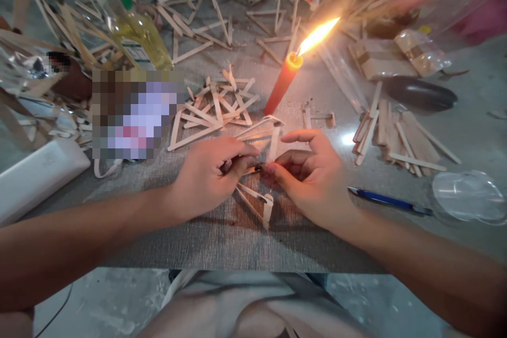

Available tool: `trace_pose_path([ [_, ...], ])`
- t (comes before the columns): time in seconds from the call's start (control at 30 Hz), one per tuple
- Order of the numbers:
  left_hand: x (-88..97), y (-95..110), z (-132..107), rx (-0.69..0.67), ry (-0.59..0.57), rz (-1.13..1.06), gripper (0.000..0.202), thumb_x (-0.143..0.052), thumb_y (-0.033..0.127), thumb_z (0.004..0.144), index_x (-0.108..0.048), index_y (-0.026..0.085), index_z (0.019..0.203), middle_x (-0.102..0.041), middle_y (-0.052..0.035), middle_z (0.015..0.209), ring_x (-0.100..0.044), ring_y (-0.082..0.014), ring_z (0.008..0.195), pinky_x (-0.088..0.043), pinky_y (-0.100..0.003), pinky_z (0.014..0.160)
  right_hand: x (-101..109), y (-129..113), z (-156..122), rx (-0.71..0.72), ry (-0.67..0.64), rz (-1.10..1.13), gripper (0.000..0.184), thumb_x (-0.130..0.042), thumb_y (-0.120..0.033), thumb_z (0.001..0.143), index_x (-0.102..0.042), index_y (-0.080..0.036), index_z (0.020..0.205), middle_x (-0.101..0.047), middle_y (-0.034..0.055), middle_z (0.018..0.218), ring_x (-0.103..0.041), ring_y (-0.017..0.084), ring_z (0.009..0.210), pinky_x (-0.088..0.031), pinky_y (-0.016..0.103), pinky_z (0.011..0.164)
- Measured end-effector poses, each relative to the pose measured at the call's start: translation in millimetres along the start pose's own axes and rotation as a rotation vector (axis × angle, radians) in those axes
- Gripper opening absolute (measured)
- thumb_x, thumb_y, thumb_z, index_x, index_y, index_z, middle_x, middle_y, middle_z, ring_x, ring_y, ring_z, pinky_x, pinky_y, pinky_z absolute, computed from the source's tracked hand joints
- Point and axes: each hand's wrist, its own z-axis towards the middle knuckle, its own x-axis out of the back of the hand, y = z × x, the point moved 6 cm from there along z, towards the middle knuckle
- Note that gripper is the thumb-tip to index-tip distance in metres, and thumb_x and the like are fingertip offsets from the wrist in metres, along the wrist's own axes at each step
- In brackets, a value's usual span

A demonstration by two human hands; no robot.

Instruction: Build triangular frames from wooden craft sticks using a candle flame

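Note:
My left hand is closed, its thumb and fingertips pressed together beside a small frame of wooden craft sticks; anything in its pinch is hidden. My right hand pinches the frame between thumb and curled fingers, near a pale upright craft stick. A small dark spot shows between the two hands. Below them, the lower part of the stick frame rests near the table, with a darkened joint. Just beyond the hands a lit red candle leans to the right, its flame blown sideways.
Several joined stick triangles lie in a heap behind my left hand. Loose craft sticks, a blue pen and a clear plastic lid are on the right. At left are a bottle of yellow liquid and a white case.

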Motion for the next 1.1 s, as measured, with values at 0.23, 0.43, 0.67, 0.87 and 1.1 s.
trace_pose_path([
  [0.23, -2.4, -1, 3, -0.04, -0.032, 0.002, 0.012, -0.069, 0.01, 0.091, -0.079, 0.017, 0.091, -0.072, -0.0015, 0.082, -0.065, -0.0115, 0.072, -0.047, -0.023, 0.065, 2, 6, -2, -0.055, -0.05, -0.146, 0.038, -0.073, -0.022, 0.09, -0.048, -0.027, 0.118, -0.07, -0.0047, 0.071, -0.071, 0.016, 0.056, -0.057, 0.027, 0.049],
  [0.43, -5.5, -6, 4, 0.007, -0.063, -0.014, 0.008, -0.072, 0.012, 0.087, -0.076, 0.017, 0.091, -0.074, 0.0001, 0.079, -0.062, -0.0109, 0.064, -0.046, -0.023, 0.061, 0, -6, -6, 0.143, -0.17, -0.396, 0.033, -0.066, -0.014, 0.091, -0.057, -0.023, 0.122, -0.064, -0.0041, 0.078, -0.064, 0.011, 0.06, -0.055, 0.025, 0.056],
  [0.67, -3.5, -7, 4, 0.021, -0.091, -0.021, 0.009, -0.065, 0.01, 0.085, -0.071, 0.016, 0.086, -0.074, -0.0018, 0.083, -0.065, -0.0132, 0.07, -0.048, -0.025, 0.065, -1, -27, -10, 0.531, -0.221, -0.863, 0.027, -0.067, -0.013, 0.089, -0.064, -0.019, 0.115, -0.073, 0.0011, 0.083, -0.068, 0.014, 0.067, -0.054, 0.027, 0.063],
  [0.87, -1.7, -2, -1, 0.028, -0.094, 0.036, 0.013, -0.058, 0.011, 0.08, -0.066, 0.019, 0.084, -0.071, -0.0012, 0.079, -0.065, -0.0155, 0.071, -0.049, -0.028, 0.064, -10, -29, -17, 0.718, -0.308, -1.133, 0.01, -0.058, -0.014, 0.097, -0.067, -0.017, 0.101, -0.074, 0.0056, 0.083, -0.065, 0.018, 0.066, -0.047, 0.031, 0.057],
  [1.1, 12.9, 32, -12, -0.378, -0.123, 0.064, 0.012, -0.058, 0.017, 0.079, -0.058, 0.026, 0.071, -0.065, -0.0009, 0.067, -0.067, -0.0183, 0.064, -0.051, -0.032, 0.054, -8, -30, -21, 0.825, -0.336, -1.162, 0.015, -0.057, -0.015, 0.1, -0.068, -0.01, 0.11, -0.076, 0.01, 0.088, -0.068, 0.019, 0.071, -0.051, 0.032, 0.061],
])
